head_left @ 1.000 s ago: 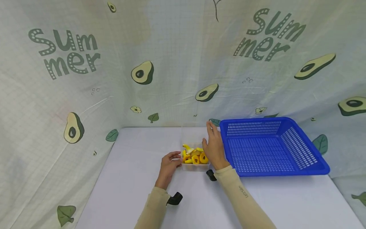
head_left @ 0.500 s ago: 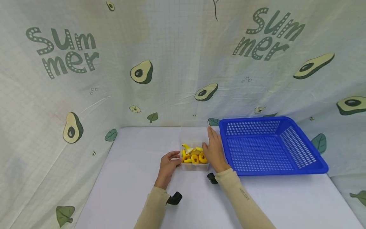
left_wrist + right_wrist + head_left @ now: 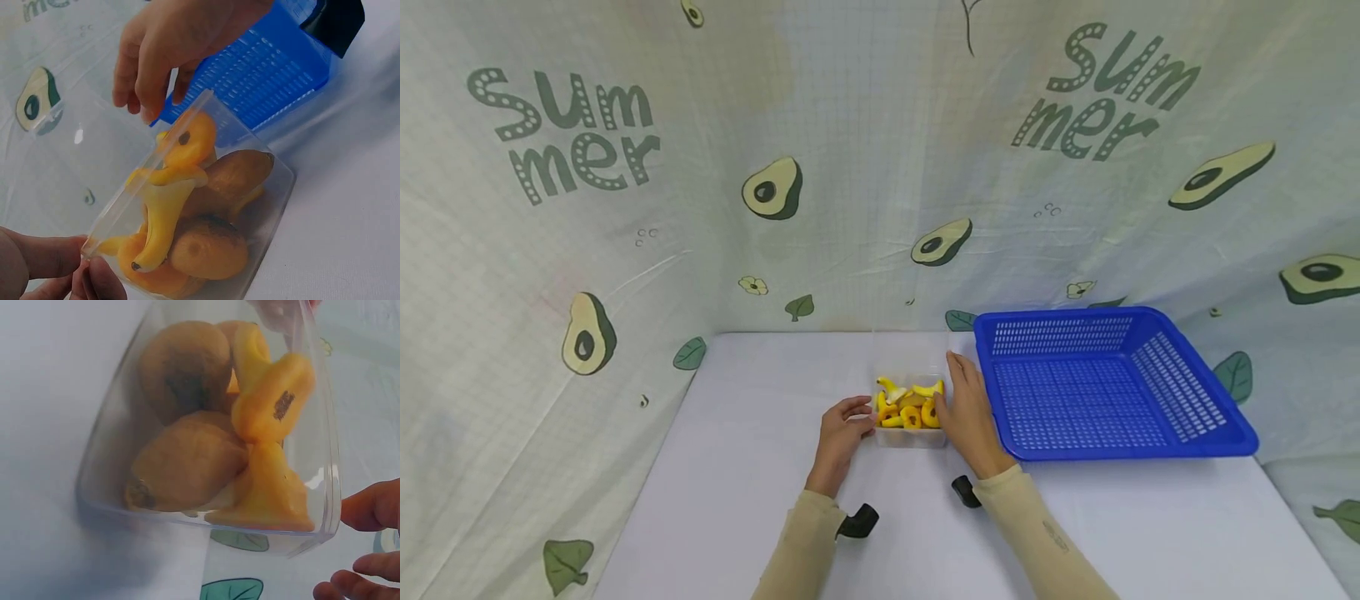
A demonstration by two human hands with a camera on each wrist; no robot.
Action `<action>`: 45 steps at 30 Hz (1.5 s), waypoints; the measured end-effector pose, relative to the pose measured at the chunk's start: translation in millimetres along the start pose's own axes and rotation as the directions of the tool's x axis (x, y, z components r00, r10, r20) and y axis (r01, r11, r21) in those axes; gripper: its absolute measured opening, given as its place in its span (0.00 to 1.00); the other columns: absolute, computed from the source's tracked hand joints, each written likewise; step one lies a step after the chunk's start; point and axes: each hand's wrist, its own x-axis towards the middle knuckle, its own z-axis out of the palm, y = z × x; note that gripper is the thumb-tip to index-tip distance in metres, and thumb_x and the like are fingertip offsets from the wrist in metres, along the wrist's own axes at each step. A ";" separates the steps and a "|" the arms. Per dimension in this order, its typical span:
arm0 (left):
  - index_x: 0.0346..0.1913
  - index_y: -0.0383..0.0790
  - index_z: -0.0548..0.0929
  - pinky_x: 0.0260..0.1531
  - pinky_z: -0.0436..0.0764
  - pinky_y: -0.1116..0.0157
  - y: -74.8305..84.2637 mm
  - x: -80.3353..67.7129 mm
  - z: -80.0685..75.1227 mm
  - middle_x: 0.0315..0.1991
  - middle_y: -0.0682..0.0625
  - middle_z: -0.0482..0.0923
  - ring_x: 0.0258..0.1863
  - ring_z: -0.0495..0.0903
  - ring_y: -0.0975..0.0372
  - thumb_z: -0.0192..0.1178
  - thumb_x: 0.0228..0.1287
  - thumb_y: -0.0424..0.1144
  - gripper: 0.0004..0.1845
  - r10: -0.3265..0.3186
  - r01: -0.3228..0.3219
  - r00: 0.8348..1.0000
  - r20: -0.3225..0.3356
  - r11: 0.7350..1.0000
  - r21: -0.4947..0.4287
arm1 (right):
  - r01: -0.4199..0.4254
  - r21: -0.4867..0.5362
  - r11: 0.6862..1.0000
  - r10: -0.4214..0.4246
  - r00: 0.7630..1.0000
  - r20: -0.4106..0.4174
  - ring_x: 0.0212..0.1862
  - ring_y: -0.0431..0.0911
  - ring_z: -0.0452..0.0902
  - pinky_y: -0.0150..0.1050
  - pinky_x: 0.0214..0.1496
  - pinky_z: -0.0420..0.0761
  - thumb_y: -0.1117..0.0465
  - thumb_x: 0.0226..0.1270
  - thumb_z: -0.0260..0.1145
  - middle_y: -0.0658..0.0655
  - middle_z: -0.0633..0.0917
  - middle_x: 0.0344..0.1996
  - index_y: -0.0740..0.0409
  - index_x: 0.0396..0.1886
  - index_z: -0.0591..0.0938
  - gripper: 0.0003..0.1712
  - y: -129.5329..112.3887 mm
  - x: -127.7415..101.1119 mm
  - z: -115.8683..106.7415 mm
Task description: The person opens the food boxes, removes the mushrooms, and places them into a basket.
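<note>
Left hand grip and right hand flank clear box edges.

Two hands are in view: the left hand and the right hand, one on each side of a single clear plastic box. Between the hands, the box holds several yellow and brown toy fruit pieces; the wrist views show at least two brown rounded pieces and a few yellow-orange ones, though the exact total cannot be told. Just beyond the right hand sits one blue basket. One white table bears it all.
</note>
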 end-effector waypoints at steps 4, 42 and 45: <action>0.63 0.28 0.82 0.37 0.88 0.69 0.5 -1.1 -0.1 0.48 0.41 0.81 0.37 0.80 0.60 0.67 0.67 0.24 0.22 0.006 -0.006 1.000 0.004 1.000 -0.003 | 0.039 0.006 0.999 -0.039 0.998 -0.041 0.64 0.65 0.74 0.62 0.70 0.77 0.73 0.64 0.74 0.70 0.75 0.68 0.70 0.72 0.75 0.36 0.7 -9.2 -0.8; 0.62 0.26 0.81 0.37 0.88 0.69 -1.5 -4.2 -0.1 0.48 0.39 0.80 0.34 0.82 0.62 0.66 0.67 0.23 0.21 0.047 -0.047 0.999 0.004 0.999 0.010 | 0.501 -0.016 0.865 -0.441 0.777 0.449 0.51 0.48 0.82 0.47 0.60 0.84 0.69 0.64 0.77 0.48 0.90 0.44 0.53 0.42 0.94 0.10 -16.2 10.7 -3.9; 0.63 0.26 0.81 0.39 0.89 0.66 -2.9 -4.4 -1.1 0.49 0.39 0.80 0.35 0.82 0.63 0.66 0.67 0.23 0.21 0.079 -0.079 0.997 0.015 0.996 0.028 | 0.510 -0.028 0.860 -0.447 0.778 0.441 0.50 0.48 0.82 0.47 0.60 0.84 0.69 0.61 0.79 0.49 0.90 0.43 0.53 0.41 0.94 0.10 -15.0 11.8 -4.5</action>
